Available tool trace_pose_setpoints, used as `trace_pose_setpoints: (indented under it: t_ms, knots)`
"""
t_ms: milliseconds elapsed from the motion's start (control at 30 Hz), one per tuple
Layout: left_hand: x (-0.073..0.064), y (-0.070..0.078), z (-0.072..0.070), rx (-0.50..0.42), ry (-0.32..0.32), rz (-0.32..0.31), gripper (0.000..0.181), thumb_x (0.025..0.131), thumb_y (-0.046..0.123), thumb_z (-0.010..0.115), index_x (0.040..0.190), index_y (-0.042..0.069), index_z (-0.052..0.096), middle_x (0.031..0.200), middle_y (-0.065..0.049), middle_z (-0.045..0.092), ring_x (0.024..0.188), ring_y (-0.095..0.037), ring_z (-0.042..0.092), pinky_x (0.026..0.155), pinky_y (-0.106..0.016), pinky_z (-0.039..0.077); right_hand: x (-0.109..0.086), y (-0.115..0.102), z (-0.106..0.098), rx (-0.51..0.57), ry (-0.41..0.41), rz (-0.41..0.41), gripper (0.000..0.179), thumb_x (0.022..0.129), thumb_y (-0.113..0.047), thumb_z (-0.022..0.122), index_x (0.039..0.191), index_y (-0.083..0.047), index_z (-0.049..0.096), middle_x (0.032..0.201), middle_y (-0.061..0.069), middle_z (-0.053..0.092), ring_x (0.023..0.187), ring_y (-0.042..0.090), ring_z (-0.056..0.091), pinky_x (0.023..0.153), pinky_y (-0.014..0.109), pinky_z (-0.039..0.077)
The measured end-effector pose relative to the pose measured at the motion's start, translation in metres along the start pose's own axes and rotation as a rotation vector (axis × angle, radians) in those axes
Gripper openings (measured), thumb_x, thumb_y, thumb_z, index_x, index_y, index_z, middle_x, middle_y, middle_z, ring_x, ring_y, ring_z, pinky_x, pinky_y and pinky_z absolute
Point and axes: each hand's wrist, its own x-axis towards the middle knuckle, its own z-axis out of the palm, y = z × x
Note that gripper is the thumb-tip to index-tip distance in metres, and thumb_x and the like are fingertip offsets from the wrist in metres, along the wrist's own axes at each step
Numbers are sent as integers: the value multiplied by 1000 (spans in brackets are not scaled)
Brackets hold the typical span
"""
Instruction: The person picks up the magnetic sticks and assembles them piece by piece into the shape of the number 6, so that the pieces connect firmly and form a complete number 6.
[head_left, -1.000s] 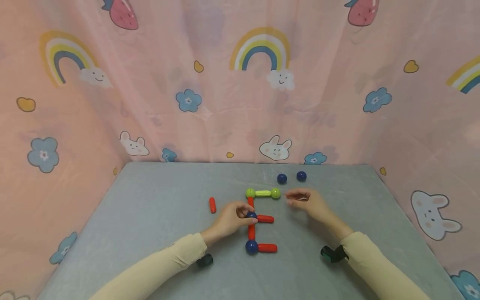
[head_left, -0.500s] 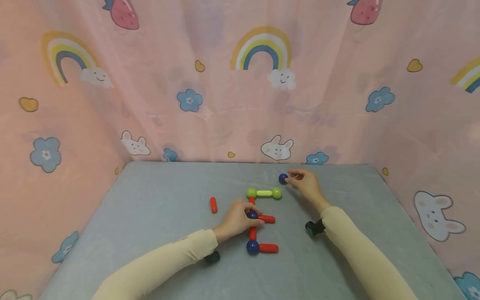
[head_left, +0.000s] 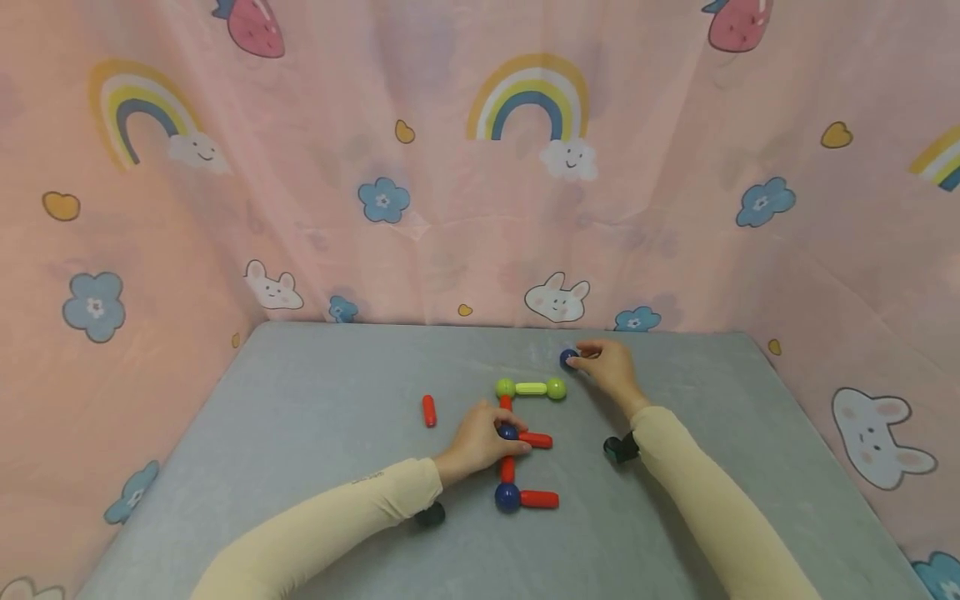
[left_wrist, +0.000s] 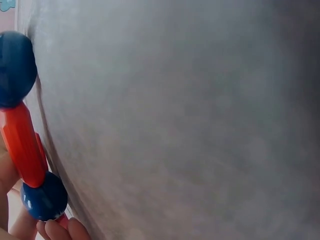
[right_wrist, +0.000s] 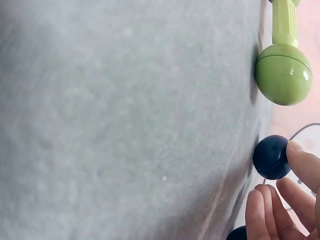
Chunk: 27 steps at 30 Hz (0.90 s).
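In the head view, red rods (head_left: 508, 471) and blue balls form an upright line with side rods, topped by a green rod (head_left: 531, 388) with a green ball (head_left: 556, 388) at each end. My left hand (head_left: 482, 435) holds the middle blue ball (head_left: 507, 432), thumb and fingers at its sides; the left wrist view shows fingers against that ball (left_wrist: 44, 196). At the back, my right hand (head_left: 609, 368) pinches a loose blue ball (head_left: 567, 359) with thumb and fingertips. The right wrist view shows the thumb on this ball (right_wrist: 272, 157), which sits on the table.
A second loose blue ball (right_wrist: 237, 233) peeks out by the right fingers in the right wrist view. One loose red rod (head_left: 429, 411) lies left of the assembly on the grey table (head_left: 330, 383). A patterned pink curtain (head_left: 450, 242) hangs behind.
My right hand has moved up from beside the green ball to the loose blue balls and taken hold of one. The left hand stays at the middle ball, its fingers reaching slightly further right.
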Motion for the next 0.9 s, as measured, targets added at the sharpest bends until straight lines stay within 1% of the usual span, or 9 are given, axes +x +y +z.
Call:
trace_pose_setpoints:
  t_ms: [167,300,467,567,733,800,900]
  knots:
    - [0,0,1,-22,-19,-16,22,79,25,84,98,15,79,94,-5,60,83,-14,45,67,-23,35,-1,-1,3,1,-10,14,40,87,-21,76,118,3,68,114,23,72,104,37,67,89,48,54]
    - [1,0,1,-40,-21,-21,20,80,23,83,98,15,79,96,-6,60,85,-15,46,68,-23,36,0,-2,5,-1,-16,23,41,88,-21,75,119,4,68,114,24,71,105,38,66,91,49,54]
    - [1,1,2,-36,-20,-12,19,81,23,82,98,15,79,96,-6,61,84,-15,46,68,-23,35,-1,0,5,14,-10,24,39,89,-20,74,119,4,67,114,24,71,104,37,66,91,49,53]
    - [2,3,1,-27,-31,-23,20,80,23,83,98,14,78,96,-6,60,84,-15,46,68,-23,36,-4,2,3,26,-14,30,38,90,-19,73,120,4,67,115,24,70,104,37,65,91,48,53]
    - [2,6,0,5,-42,-35,21,78,21,85,97,13,79,94,-6,61,81,-13,48,65,-21,38,-11,4,-3,23,-31,32,38,91,-22,72,120,2,67,117,23,69,104,36,65,87,46,55]
    - [2,6,-1,17,-43,-34,21,78,21,85,96,13,79,93,-5,62,80,-13,48,64,-21,38,-15,5,-6,29,-35,25,37,91,-22,72,120,1,67,116,23,69,103,35,66,83,43,56]
    - [2,6,-1,26,-46,-29,19,79,22,84,96,14,79,94,-5,62,81,-13,48,67,-22,38,-23,7,-12,39,-40,21,37,91,-21,73,120,1,68,115,23,70,101,34,66,77,35,56]
